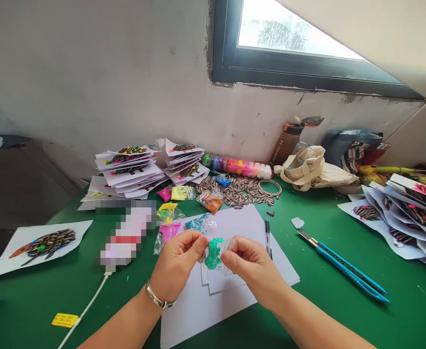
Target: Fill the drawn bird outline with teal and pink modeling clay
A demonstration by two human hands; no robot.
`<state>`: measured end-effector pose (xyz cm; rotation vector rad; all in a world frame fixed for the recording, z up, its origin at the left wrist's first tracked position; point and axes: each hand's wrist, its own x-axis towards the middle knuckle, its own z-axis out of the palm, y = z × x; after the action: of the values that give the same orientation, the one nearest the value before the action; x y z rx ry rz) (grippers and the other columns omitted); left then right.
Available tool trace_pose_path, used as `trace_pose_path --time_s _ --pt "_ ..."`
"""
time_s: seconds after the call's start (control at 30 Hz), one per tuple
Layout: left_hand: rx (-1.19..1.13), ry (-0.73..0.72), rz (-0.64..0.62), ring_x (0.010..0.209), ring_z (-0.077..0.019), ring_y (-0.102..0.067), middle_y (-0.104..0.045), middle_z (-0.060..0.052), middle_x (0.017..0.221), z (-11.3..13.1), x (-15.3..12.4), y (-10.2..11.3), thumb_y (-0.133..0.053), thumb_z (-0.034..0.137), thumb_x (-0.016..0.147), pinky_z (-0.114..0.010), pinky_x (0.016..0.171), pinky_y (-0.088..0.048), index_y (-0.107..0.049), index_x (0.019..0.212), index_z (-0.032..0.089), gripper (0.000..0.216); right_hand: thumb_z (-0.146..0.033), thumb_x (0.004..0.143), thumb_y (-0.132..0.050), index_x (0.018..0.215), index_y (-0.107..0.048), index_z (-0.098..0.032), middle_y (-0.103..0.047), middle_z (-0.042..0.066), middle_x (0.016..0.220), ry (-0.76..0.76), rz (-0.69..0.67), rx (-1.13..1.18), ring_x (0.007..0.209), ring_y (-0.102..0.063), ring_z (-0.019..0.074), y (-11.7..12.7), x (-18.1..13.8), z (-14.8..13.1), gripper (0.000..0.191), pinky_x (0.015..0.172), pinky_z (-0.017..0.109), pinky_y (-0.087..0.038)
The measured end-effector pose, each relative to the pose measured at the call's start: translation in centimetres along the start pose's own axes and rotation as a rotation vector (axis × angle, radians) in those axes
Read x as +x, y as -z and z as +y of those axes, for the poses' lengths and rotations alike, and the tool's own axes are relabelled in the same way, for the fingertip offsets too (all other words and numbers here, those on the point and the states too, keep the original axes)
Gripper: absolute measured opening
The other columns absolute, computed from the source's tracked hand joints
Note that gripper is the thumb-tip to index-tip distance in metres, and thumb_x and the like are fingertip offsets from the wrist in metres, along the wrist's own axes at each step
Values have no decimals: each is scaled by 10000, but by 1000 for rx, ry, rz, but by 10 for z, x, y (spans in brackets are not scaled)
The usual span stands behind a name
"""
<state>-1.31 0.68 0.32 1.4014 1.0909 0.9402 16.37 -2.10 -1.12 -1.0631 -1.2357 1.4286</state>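
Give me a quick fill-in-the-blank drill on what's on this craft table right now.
1. Both hands, the left hand and the right hand, pinch a small clear bag of ____ clay.
2. The blue utility knife lies on the ____ table.
3. A metal bracelet sits on the ____ wrist.

Missing words: green; green; left

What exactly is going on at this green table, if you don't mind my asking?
A person holds a small clear plastic packet of teal-green clay between both hands, the left hand pinching one side and the right hand the other, above loose white paper sheets. More little coloured clay packets and a heap of striped sunflower seeds lie behind. Stacks of finished seed-picture cards stand by the wall, and two blue utility knives lie to the right.
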Motion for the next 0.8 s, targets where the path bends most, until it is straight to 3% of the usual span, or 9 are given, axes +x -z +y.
trace_pose_path --time_s 0.2,0.37,0.47,0.6,0.8 --pt "45 -38 83 569 -118 -480 -532 15 601 2 0 2 -579 454 824 -228 545 -418 -601 716 166 308 -332 879 -539 675 -627 -164 -587 12 681 46 -65 -18 703 -530 131 2 0 -10 279 697 252 -414" --pt "58 7 61 448 -84 -355 -401 46 482 1 -2 3 -549 588 798 -210 431 -296 -479 560 173 483 -306 819 -612 645 -600 -165 -547 -4 648 -15 -73 -2 642 -485 117 0 -2 -10 225 616 232 -391" --pt "-8 -7 -36 474 -93 -389 -431 32 503 -1 -2 2 -528 677 756 -219 459 -327 -501 574 164 545 -327 798 -637 646 -560 -170 -510 -22 619 -24 -27 -24 601 -434 104 0 -3 -6 232 565 222 -352" --pt "-131 70 -174 566 -111 -472 -514 13 611 0 -1 0 -643 567 740 -233 545 -419 -583 717 149 423 -348 793 -648 631 -521 -173 -492 -29 615 9 31 -69 606 -415 102 2 -2 -3 270 562 221 -334" --pt "-107 44 -100 534 -93 -462 -486 25 588 -4 0 2 -566 489 842 -214 512 -398 -540 646 153 390 -396 841 -592 628 -556 -171 -501 -24 596 17 -21 -47 592 -431 102 3 -2 -5 312 572 228 -350"
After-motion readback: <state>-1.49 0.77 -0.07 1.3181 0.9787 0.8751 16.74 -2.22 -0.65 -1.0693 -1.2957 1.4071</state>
